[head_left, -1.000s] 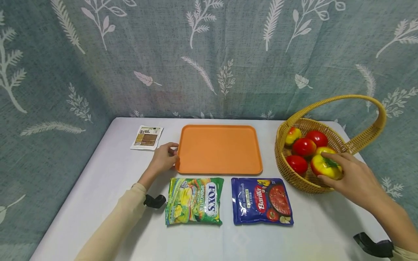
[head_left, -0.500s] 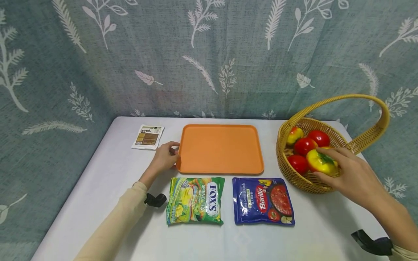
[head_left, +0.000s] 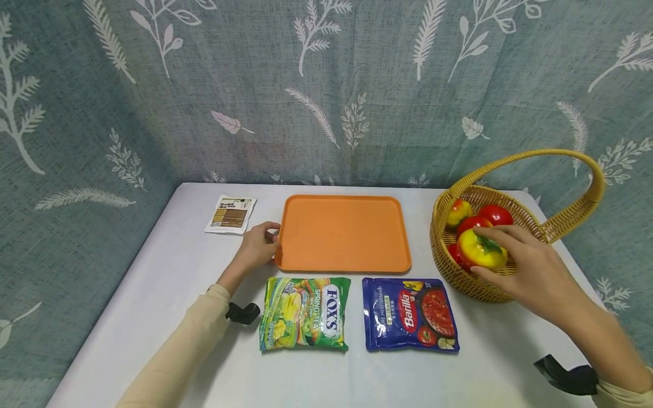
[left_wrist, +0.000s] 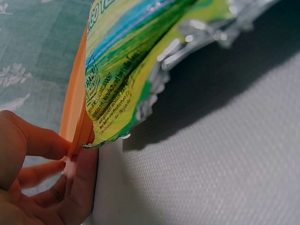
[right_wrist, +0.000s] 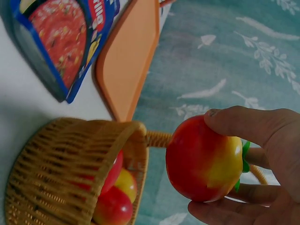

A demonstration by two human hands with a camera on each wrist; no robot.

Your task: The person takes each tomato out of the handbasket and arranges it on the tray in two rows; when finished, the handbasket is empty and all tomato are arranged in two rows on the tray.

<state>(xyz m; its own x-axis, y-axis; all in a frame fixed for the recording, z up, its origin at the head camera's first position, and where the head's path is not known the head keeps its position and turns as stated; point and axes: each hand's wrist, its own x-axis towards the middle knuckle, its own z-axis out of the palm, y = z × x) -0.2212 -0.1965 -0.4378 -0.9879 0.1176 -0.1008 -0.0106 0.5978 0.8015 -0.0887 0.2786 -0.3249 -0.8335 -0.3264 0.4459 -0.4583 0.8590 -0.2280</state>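
I have my right hand [head_left: 530, 266] wrapped around a red-and-yellow apple [head_left: 480, 250], thumb over the top and fingers under it, lifted just above the wicker basket [head_left: 461, 280]. My left hand [head_left: 257, 246] pinches the near left edge of the orange tray [head_left: 344, 232], thumb on the rim and fingers beneath it.

Risks as I judge them: the apple looks smooth and round, and my grip covers only its far side, so a loose hold could let it roll out and drop back onto the other fruit [head_left: 494, 214] below my palm, or onto the desk [head_left: 168, 283]. The basket handle [head_left: 586, 192] arches just behind my right hand, and a careless lift could knock it and tip the basket. If my left hand tugs the tray, it could nudge the green candy bag [head_left: 305, 313] lying just beside that wrist.

The right wrist view shows the apple [right_wrist: 206, 159] clear of the basket rim [right_wrist: 89, 129], with air between them, which the head view leaves unclear. The left wrist view shows my fingers [left_wrist: 82, 183] under the tray edge [left_wrist: 75, 117] and the candy bag's crimped corner almost touching it. Only the head view shows the blue sauce pouch [head_left: 409, 313] between my hands and the small packet [head_left: 230, 214] beyond my left hand.
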